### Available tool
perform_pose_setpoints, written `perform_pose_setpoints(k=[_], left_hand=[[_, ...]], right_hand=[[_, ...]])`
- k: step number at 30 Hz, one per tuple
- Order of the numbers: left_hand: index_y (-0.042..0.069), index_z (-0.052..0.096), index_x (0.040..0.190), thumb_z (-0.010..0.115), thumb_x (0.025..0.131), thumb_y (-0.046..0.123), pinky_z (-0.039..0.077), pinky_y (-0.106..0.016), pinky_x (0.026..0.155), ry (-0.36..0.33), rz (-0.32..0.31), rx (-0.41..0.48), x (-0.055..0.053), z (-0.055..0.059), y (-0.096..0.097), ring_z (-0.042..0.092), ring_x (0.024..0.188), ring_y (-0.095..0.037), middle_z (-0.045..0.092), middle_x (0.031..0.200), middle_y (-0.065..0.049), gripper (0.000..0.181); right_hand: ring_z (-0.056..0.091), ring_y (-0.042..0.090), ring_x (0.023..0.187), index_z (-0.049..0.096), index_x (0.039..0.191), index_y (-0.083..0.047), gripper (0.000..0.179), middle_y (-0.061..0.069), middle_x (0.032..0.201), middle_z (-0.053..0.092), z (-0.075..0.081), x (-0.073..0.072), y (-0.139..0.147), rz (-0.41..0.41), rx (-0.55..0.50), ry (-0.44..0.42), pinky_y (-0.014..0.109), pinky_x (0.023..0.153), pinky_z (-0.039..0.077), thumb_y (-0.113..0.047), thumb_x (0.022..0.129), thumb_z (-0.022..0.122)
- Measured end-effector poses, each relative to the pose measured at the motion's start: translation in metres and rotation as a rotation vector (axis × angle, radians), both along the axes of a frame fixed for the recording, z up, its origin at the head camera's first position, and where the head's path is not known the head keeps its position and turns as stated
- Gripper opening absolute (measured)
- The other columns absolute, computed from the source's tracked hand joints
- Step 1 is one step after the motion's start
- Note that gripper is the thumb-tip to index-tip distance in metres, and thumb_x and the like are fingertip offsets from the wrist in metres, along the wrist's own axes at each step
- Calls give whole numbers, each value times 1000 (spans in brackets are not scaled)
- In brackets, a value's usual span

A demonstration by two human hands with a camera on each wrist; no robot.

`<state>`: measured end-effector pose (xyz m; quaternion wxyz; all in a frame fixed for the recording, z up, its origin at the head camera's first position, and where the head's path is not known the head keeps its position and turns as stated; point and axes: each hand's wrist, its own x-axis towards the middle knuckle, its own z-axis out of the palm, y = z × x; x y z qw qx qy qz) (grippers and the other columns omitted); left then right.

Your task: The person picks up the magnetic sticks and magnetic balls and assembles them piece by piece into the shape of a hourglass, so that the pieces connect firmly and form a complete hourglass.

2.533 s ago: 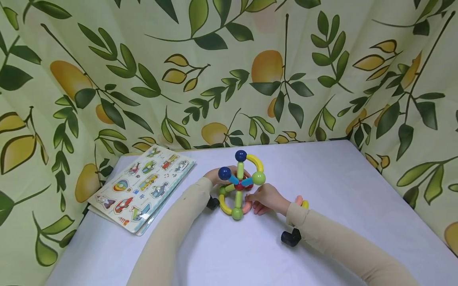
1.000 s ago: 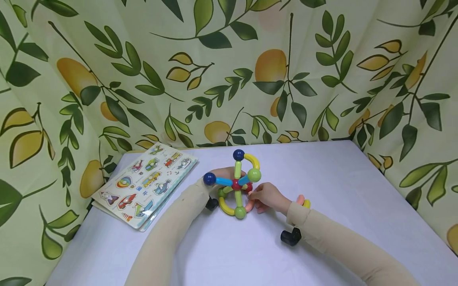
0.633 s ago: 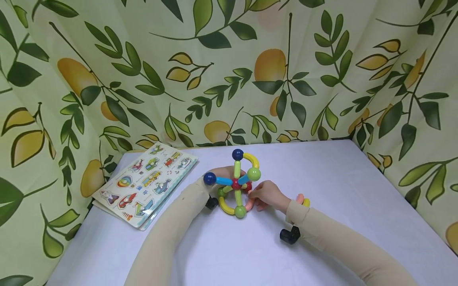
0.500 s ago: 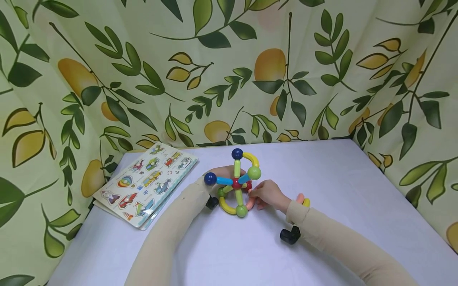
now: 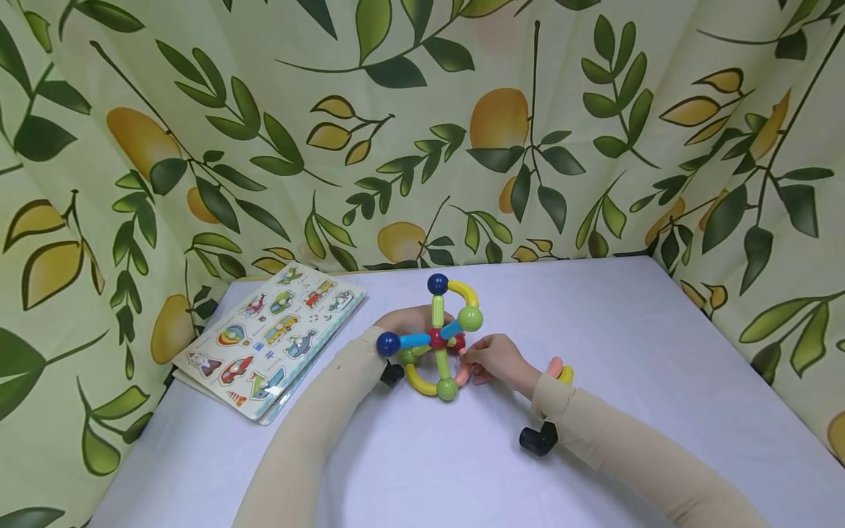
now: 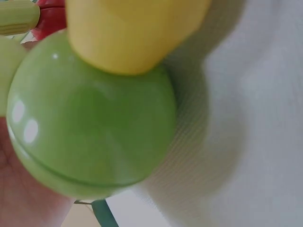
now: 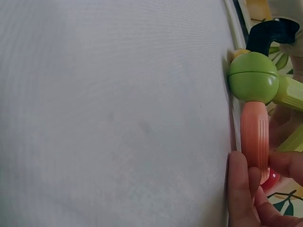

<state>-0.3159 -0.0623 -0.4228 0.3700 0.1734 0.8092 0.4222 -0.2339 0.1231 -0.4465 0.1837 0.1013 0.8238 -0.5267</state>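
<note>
A construction of magnetic rods and balls stands on the table, with a red ball at its hub and navy balls at its top and left. Behind it is my left hand, close to the rods, its fingertips hidden; I cannot tell how it holds on. In the left wrist view, a green ball under a yellow curved rod covers much of the palm. My right hand pinches a pink curved rod low on the right side. This rod meets a green ball at one end; a red ball shows by the other.
Picture boards with vehicle drawings lie stacked at the table's left. A loose pink curved piece and a yellow one lie beside the right sleeve. A leaf-patterned curtain surrounds the table.
The left blue rod and its navy ball have swung outward to the left, then sunk a little. The construction has turned slightly. Both hands stay almost in place, the right still pinching the pink rod.
</note>
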Motion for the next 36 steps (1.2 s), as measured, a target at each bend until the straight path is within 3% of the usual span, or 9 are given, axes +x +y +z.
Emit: perform_pose_setpoints(k=[9,19,28,36], left_hand=[[15,74,100,72,90,20,43,-31,74,-63,37,31,-2,-6,0,55,93,-23,67,95,-3,12],[13,73,98,72,90,20,42,-31,73,-72,43,38,-4,-7,0,54,88,-22,64,90,-3,11],[15,70,100,64,95,24,44,-33,88,145,-177,-93,-18,-11,1,55,96,-20,64,94,-1,12],[11,68,124,61,95,12,46,-37,101,182,-151,-135,-17,-6,-1,56,105,-21,69,114,-6,31]], right_hand=[[61,11,59,68,99,2,21,5,72,64,0,2,-1,-7,-7,5,24,58,58,-17,90,73],[64,10,63,69,101,3,21,5,75,69,-5,0,0,-11,-34,24,27,62,60,-14,91,70],[64,13,66,69,105,2,24,7,80,67,-2,-2,2,-14,-19,5,26,63,60,-17,90,72],[64,12,66,62,112,3,35,11,90,69,-1,2,9,-4,-36,38,23,62,58,-21,91,73]])
